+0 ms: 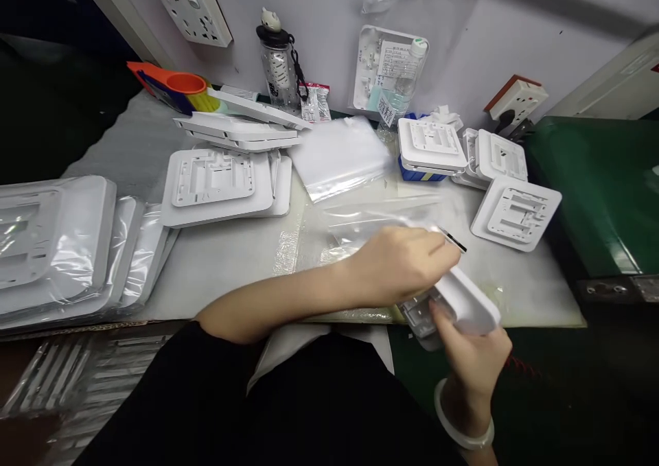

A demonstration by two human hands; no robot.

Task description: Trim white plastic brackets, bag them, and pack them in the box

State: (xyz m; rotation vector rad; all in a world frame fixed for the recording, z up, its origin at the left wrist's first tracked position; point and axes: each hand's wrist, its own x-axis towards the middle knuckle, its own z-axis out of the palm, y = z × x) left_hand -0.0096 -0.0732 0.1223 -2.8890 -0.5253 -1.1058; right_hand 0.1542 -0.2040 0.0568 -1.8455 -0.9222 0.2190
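My right hand grips the white plastic panel from below, fingers clamped on its near end, off the near right edge of the tabletop. My left hand reaches across. Its fingers are curled closed at the panel's far edge, but I cannot tell whether they pinch the panel or film. A clear bag lies crumpled just beyond. This looks to me like bagging, which calls for an open bag mouth and a square panel. Bare panels lie far right, bagged ones left.
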